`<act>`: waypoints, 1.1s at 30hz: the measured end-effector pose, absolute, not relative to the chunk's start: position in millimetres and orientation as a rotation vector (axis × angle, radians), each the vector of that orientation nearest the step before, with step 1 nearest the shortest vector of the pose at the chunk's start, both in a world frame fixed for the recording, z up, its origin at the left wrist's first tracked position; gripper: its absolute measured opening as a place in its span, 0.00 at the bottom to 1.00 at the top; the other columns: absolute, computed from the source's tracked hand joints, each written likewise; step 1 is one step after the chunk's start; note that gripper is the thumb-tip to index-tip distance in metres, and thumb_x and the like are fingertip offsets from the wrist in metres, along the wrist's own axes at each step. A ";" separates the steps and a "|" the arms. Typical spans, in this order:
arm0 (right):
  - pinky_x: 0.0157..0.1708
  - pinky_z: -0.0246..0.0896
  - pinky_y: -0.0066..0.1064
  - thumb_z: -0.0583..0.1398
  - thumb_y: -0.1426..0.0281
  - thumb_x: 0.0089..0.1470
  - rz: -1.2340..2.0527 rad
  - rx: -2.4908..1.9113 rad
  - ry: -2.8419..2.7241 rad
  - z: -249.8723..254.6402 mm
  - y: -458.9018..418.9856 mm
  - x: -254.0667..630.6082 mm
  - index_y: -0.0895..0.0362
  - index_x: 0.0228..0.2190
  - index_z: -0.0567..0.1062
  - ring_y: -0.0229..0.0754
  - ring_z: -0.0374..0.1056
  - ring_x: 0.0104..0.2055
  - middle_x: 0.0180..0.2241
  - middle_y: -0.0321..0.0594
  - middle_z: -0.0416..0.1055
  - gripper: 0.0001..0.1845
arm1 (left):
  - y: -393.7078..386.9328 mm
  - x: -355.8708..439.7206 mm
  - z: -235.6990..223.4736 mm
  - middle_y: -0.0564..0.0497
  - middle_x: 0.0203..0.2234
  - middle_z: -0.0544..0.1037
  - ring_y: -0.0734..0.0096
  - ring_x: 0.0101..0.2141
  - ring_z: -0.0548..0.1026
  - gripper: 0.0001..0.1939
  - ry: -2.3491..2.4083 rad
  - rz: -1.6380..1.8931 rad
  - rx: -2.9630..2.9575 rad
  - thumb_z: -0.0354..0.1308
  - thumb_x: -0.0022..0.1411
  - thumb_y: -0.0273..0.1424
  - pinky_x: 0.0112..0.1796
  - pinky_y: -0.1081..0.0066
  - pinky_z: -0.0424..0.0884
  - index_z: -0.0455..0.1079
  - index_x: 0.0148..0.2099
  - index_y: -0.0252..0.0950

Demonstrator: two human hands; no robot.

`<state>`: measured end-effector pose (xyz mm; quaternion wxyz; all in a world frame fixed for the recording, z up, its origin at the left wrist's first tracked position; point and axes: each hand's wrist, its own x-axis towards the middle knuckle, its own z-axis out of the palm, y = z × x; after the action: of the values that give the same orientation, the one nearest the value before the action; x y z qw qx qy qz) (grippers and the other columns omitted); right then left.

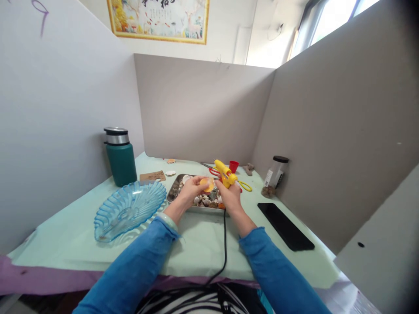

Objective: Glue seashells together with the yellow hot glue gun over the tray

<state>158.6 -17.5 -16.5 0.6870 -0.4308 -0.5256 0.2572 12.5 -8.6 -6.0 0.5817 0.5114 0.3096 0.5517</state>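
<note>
My left hand [192, 190] is closed, pinching an orange shell [207, 185] above a metal tray [204, 209]. Shells and small stones [206, 200] fill the tray. In my right hand [229, 197] is a yellow glue gun [225, 172], its barrel pointing away and to the left. A black cord [225, 244] runs from below that hand down to the table's front edge. The fingertips of my right hand come close to the shell; whether they touch it I cannot tell.
Left of the tray lies a blue shell-shaped glass dish [131, 209], with a green bottle [121, 159] behind it. To the right are a black phone-like slab [286, 226] and a clear jar [275, 176]. Scissors [245, 186] and a red cup [233, 166] stand behind. Grey partitions [203, 104] enclose the table.
</note>
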 end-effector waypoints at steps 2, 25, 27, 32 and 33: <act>0.38 0.70 0.36 0.64 0.60 0.43 0.578 -0.963 -1.180 -15.9 -17.9 158.2 0.60 0.38 0.79 0.47 0.74 0.38 0.36 0.45 0.78 0.20 | -8.2 12.5 -6.7 0.45 0.35 0.79 0.70 0.31 0.76 0.23 0.740 1.300 1.202 0.76 0.40 0.31 0.29 0.71 0.75 0.75 0.40 0.29; 0.40 0.68 0.35 0.64 0.62 0.45 0.524 -1.029 -1.227 -19.2 -20.3 155.8 0.60 0.36 0.78 0.46 0.73 0.37 0.35 0.43 0.78 0.17 | -21.9 18.5 0.4 0.53 0.24 0.75 0.70 0.21 0.77 0.15 0.809 1.215 1.324 0.62 0.62 0.36 0.22 0.72 0.73 0.59 0.41 0.35; 0.40 0.68 0.36 0.64 0.62 0.45 0.526 -1.022 -1.229 -20.9 -19.1 155.5 0.60 0.36 0.77 0.46 0.73 0.37 0.35 0.43 0.77 0.17 | -21.4 18.5 -0.1 0.54 0.22 0.75 0.71 0.20 0.76 0.15 0.811 1.220 1.338 0.61 0.62 0.37 0.22 0.73 0.72 0.58 0.40 0.36; 0.41 0.68 0.36 0.64 0.61 0.46 0.522 -1.026 -1.236 -21.7 -18.4 155.1 0.59 0.36 0.77 0.45 0.73 0.38 0.35 0.43 0.77 0.17 | -19.1 19.0 -2.3 0.54 0.19 0.74 0.72 0.18 0.75 0.17 0.805 1.233 1.383 0.62 0.61 0.40 0.21 0.75 0.70 0.58 0.39 0.37; 0.41 0.68 0.36 0.64 0.61 0.46 0.522 -1.029 -1.237 -21.7 -18.3 155.1 0.59 0.36 0.77 0.45 0.73 0.38 0.35 0.43 0.77 0.17 | -18.7 19.2 -2.8 0.54 0.19 0.74 0.71 0.18 0.75 0.17 0.804 1.240 1.386 0.62 0.60 0.40 0.21 0.75 0.69 0.58 0.39 0.37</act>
<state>155.1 -18.3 -21.7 0.6633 -0.4553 -0.5472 0.2308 19.2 -18.7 -2.8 0.5293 0.5804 0.3369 0.5191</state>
